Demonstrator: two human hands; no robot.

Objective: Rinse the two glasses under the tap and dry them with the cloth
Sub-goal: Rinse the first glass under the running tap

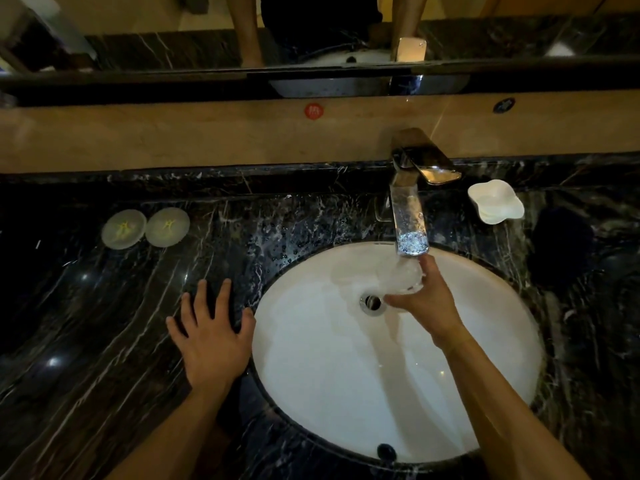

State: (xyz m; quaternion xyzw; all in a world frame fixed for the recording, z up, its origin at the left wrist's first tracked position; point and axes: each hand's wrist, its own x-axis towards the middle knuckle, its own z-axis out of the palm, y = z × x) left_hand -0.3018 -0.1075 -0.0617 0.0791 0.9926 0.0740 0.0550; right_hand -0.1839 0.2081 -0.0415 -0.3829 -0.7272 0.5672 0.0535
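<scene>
A clear glass (401, 277) is held over the white sink (485, 341), right under the end of the shiny tap (410, 216). Water runs from the tap onto the glass. The glass is see-through and wet, so its edges are hard to make out. The drain (372, 302) is just beside it, a little to the left.

The right hand (424, 303) holds the glass. Its fingers and thumb are curled round it from the side.

The left hand (211, 327) lies flat on the dark marble counter (104, 323), fingers straight and spread. It holds nothing. Its thumb is close to the sink's left rim.

Far left on the counter sit two round pale lids (145, 228), side by side and touching. Each has a yellow mark on top, too blurry to read.

To the right of the tap sits a small white dish (497, 202) with a wavy rim.

On the tan wall strip behind the sink is a round red sticker (313, 111) with a white sign on it, too small to read. A small dark round sticker (504, 105) is farther right.
</scene>
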